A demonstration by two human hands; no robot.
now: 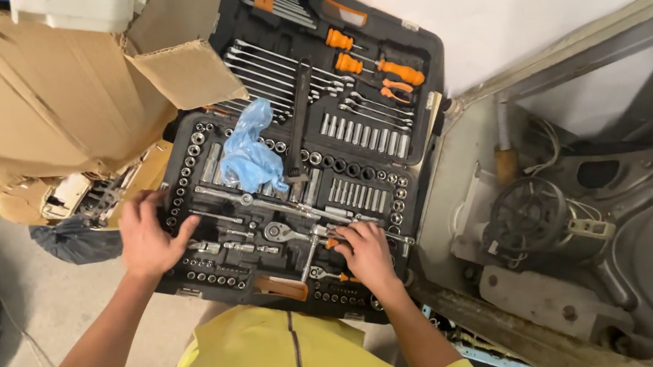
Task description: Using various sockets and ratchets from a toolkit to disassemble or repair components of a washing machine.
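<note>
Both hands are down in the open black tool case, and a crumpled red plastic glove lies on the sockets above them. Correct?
Not quite: the head view shows the crumpled plastic glove is blue, not red. The rest holds: the left hand and right hand are both in the open black tool case.

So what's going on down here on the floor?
A person in a yellow top is leaning over an open black tool case full of sockets, wrenches and orange-handled screwdrivers. The left hand rests on the case's left edge by the small sockets. The right hand reaches into the lower tray beside a ratchet. A crumpled blue glove lies on the tools. A torn cardboard box sits to the left, and an opened machine with a pulley wheel to the right.
</note>
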